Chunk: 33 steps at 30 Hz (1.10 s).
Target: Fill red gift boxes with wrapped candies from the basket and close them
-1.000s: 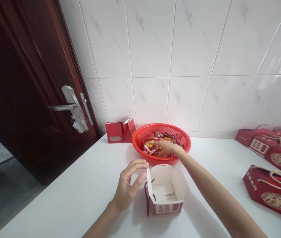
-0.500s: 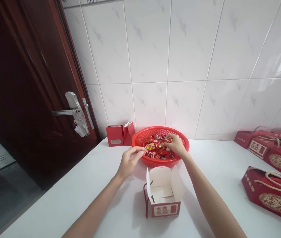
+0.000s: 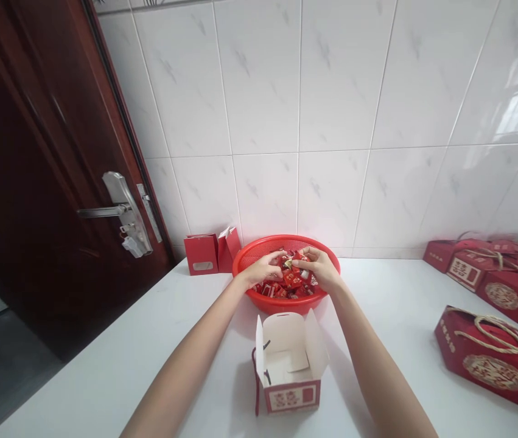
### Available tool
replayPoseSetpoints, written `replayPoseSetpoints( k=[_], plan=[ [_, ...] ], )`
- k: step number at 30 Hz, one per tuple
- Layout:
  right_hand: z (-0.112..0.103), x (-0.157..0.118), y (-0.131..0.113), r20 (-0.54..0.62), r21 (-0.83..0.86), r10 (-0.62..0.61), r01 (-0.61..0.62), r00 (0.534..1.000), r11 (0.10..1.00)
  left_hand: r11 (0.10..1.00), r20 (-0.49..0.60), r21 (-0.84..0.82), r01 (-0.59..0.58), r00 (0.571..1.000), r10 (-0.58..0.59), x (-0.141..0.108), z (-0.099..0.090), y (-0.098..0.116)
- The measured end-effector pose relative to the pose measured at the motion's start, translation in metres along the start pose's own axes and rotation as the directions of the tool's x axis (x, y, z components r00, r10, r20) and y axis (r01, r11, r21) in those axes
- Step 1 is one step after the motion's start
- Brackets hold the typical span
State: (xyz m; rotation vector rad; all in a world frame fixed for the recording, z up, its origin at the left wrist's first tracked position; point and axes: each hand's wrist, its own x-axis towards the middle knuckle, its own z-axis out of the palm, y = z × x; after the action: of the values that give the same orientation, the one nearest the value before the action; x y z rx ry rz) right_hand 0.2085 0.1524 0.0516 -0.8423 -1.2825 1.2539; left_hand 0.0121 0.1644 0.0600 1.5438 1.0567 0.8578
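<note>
A red plastic basket [image 3: 281, 304] with a perforated rim holds a heap of red-wrapped candies [image 3: 291, 280]. My left hand [image 3: 262, 269] reaches in over its left side, thumb and fingers apart at the candies. On the right, my right hand [image 3: 320, 269] pinches a red candy packet [image 3: 303, 258] above the heap. Its fingertips partly cover the packet. In front of the basket, between my forearms, stands an open gift box [image 3: 293, 398] with white inner walls, raised flaps and a dark red cord at its left. Its visible inside shows bare card.
Two small red paper bags [image 3: 203, 254] stand against the tiled wall, left of the basket. Several red gift boxes [image 3: 491, 277] are grouped at the back right, and another red box [image 3: 487, 359] with a rope handle sits nearer. A brown door [image 3: 58, 170] borders the white table's left side.
My left hand has moved from the basket's front left rim in over the candies. My right hand has lifted a red packet slightly. The view has shifted a little to the right.
</note>
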Motion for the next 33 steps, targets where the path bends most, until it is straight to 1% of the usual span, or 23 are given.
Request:
replayPoseSetpoints(
  k=[3,6,9,12,15,18,22,26,28,33],
  plan=[
    [0.001,0.002,0.002,-0.02,0.018,0.018,-0.017,1.0,1.0,0.996,-0.014,-0.09,0.002,1.0,-0.003,0.0,-0.001,-0.001],
    [0.003,0.005,0.005,-0.059,0.011,0.045,-0.044,0.997,0.999,0.992,-0.078,-0.128,-0.021,0.997,0.011,0.0,-0.002,-0.004],
    [0.004,0.007,0.009,-0.107,-0.008,0.061,-0.062,0.992,0.998,0.992,-0.13,-0.125,-0.035,0.991,0.019,0.001,-0.002,-0.005],
    [0.003,0.01,0.012,-0.153,-0.029,0.05,-0.055,0.987,0.998,0.994,-0.163,-0.105,-0.032,0.987,0.014,0.003,-0.002,-0.007],
    [0.0,0.012,0.013,-0.174,-0.044,0.044,-0.052,0.984,0.998,0.997,-0.19,-0.07,-0.025,0.982,0.012,0.005,-0.004,-0.01],
    [-0.001,0.012,0.014,-0.175,-0.055,0.03,-0.04,0.984,0.998,1.0,-0.159,-0.024,-0.017,0.987,0.013,0.006,-0.005,-0.009],
    [0.003,0.011,0.012,-0.146,-0.07,0.001,-0.012,0.989,0.997,0.999,-0.052,0.031,-0.04,0.998,0.041,0.002,0.0,-0.004],
    [0.007,0.01,0.011,-0.122,-0.079,-0.02,0.01,0.992,0.997,0.994,0.037,0.066,-0.084,0.996,0.081,-0.002,0.005,-0.001],
    [0.008,0.009,0.01,-0.118,-0.073,-0.019,0.011,0.993,0.997,0.991,0.05,0.062,-0.116,0.992,0.113,-0.003,0.005,-0.002],
    [0.005,0.006,0.003,-0.062,0.011,0.025,-0.024,0.998,1.0,0.985,0.01,-0.023,-0.17,0.985,0.17,-0.001,0.002,-0.006]
  ],
)
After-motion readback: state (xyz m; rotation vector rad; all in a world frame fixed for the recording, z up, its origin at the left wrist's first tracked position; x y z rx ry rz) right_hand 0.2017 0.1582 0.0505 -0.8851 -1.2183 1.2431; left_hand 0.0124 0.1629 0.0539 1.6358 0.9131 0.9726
